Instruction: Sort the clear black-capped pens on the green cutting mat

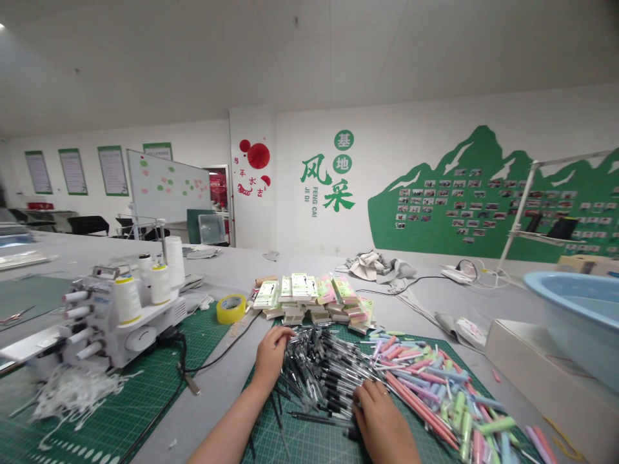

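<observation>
Nearest, the right hand [382, 422] rests with fingers curled, grip closed, on the pens [324, 374]; the left hand [271, 351] presses the pile's far-left edge, grip narrow, holding nothing clear of the heap. These pens lie mid-desk on the cutting mat [300, 444], light, stiff, slippery; take them by the barrels in bunches. Pastel pens [435, 386] lie right, boxes [314, 296] beyond, a sewing machine [106, 316] left.

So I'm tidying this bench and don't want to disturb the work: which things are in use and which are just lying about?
In use:
- left hand and right hand on the pile of black pens
- pastel pens beside it
- small boxes stacked behind

Lying about:
- sewing machine with thread cones
- yellow tape roll
- blue basin
- crumpled cloth
</observation>
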The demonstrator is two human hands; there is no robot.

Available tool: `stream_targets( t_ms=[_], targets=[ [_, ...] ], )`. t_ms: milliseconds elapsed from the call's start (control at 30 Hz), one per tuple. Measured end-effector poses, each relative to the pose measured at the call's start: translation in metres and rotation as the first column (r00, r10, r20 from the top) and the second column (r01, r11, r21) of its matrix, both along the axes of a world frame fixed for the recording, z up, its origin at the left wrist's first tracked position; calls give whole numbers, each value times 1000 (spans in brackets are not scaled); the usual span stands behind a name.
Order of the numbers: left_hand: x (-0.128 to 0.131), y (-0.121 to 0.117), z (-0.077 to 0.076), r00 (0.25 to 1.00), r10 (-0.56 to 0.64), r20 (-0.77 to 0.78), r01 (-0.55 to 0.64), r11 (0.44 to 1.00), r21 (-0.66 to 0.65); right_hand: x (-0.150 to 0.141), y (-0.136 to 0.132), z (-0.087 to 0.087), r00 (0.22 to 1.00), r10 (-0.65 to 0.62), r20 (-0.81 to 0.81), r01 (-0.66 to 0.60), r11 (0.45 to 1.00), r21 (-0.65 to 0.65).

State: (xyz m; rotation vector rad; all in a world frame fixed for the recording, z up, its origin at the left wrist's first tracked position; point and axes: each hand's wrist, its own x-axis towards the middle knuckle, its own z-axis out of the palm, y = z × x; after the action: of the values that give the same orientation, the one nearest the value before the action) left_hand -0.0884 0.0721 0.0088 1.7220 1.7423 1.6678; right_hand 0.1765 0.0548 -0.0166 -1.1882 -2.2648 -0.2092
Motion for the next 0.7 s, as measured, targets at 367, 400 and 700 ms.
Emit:
stream_targets(
  t_ms=[367,400,700],
  targets=[
    [7,-3,3,923,-273,269,297,953,-52,-1,1,-8,1000,-2,-7,2,1000,10],
    [8,-4,4,913,-286,291,315,947,-57,-1,1,-8,1000,-4,-11,4,1000,10],
    [6,-5,3,911,-267,314,293,955,-37,0,-5,7,985,36,-170,-44,998,-46]
  ],
)
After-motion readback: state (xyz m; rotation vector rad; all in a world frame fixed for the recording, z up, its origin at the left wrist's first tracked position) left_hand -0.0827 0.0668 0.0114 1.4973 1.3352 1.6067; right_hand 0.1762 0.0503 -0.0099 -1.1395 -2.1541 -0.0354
